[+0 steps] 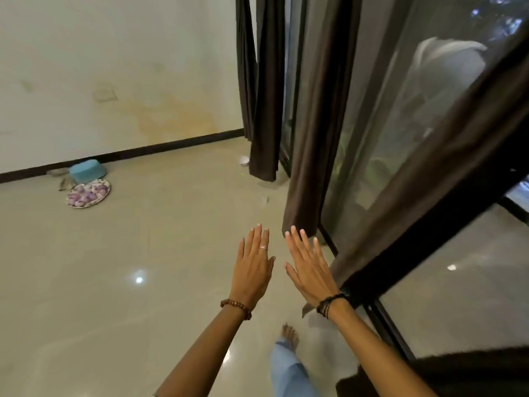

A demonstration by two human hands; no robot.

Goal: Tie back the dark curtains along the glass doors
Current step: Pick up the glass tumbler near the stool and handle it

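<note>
Dark brown curtains hang along the glass doors [378, 133] on the right. The nearest curtain [429, 196] runs diagonally beside my right arm. A middle curtain [312, 138] hangs just beyond my fingertips, and a far curtain [263, 96] hangs by the corner. My left hand [253, 267] and my right hand [310, 266] are both stretched forward, palms down, fingers straight, holding nothing. The right wrist is close to the nearest curtain; whether it touches is unclear.
A shiny tiled floor [143, 267] spreads to the left. By the far wall lie a blue bowl [86, 171] and a plate of purple items [88, 193]. A small white cup [244, 160] stands near the far curtain. My bare foot [290, 335] is below.
</note>
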